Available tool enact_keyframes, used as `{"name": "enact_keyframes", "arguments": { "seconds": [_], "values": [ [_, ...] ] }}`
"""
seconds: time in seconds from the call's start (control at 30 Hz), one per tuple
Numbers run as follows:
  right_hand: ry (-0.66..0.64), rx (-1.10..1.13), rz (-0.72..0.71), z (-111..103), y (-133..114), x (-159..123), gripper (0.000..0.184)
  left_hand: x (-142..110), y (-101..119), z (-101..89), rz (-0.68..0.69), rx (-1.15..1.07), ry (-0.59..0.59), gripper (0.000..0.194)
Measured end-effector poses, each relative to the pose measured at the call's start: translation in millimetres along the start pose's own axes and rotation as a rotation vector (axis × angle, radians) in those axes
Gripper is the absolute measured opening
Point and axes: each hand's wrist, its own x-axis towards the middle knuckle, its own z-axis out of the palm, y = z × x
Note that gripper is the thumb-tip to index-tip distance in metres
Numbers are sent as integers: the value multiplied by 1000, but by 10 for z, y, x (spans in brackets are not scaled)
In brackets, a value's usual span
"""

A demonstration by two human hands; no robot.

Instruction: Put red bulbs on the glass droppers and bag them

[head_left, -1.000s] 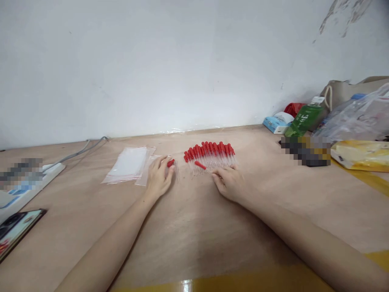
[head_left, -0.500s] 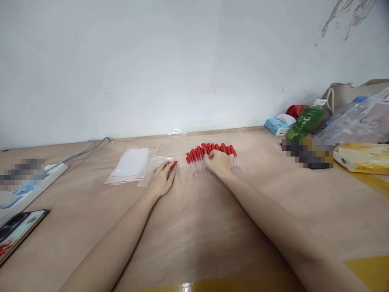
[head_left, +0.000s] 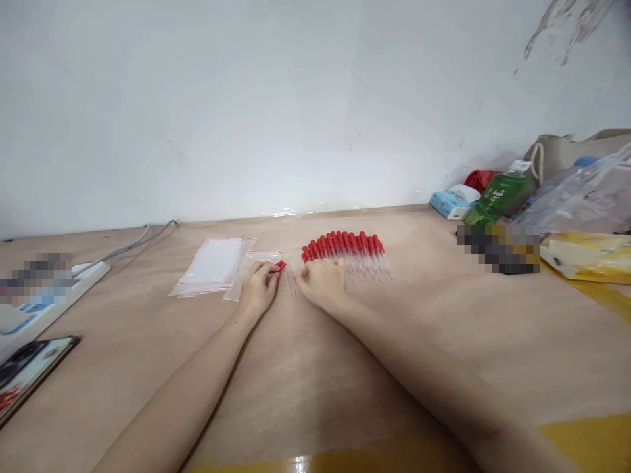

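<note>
My left hand (head_left: 257, 286) rests on the table with its fingers closed on red dropper bulbs (head_left: 280, 266) that show at the fingertips. Just right of it lie a few thin clear dropper tubes (head_left: 290, 281). My right hand (head_left: 323, 281) is closed beside these tubes, thumb and fingers together; whatever it may hold is hidden. Behind and to the right of that hand, a fanned row of red-bulbed droppers (head_left: 362, 248) lies with bulbs toward the wall. Under and beside my left fingers is a clear zip bag (head_left: 236, 282), next to a stack of white-looking bags (head_left: 210, 263).
A power strip (head_left: 59, 299) with a grey cable (head_left: 133, 245) and a phone (head_left: 34, 374) lie at the left. On the right are a tissue pack (head_left: 449, 203), a green bottle (head_left: 497, 197), plastic bags (head_left: 586, 190) and a yellow packet (head_left: 589, 256). A wall stands behind.
My right hand has moved left from the row of droppers to the tubes beside my left hand. My left hand's fingers have curled in more around the red bulbs.
</note>
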Motion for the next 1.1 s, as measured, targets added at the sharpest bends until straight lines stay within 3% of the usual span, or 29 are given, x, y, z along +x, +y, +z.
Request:
{"name": "enact_keyframes", "arguments": {
  "seconds": [0.1,0.23,0.47,0.67,0.77,0.87,0.97,1.1],
  "values": [
    [-84,-48,60,71,-209,46,34,-8,-5,-5,-25,10,20,10],
    [-154,-78,155,120,-294,108,35,-17,-5,-15,-38,15,30,8],
    [-108,-97,163,118,-214,83,30,-19,48,-23,18,-15,4,7],
    [-17,-104,173,-47,-95,55,29,-14,86,-20,107,-45,-45,13],
    [82,-28,70,-154,127,-77,29,-4,100,-34,118,-34,34,13],
    [105,77,-129,-251,430,-299,23,-31,191,-56,133,-61,92,12],
    [163,91,-318,-329,685,-522,20,-124,380,-65,182,-85,61,10],
    [256,22,-399,-370,823,-665,20,-272,628,-43,298,15,-1,8]
  ]
}}
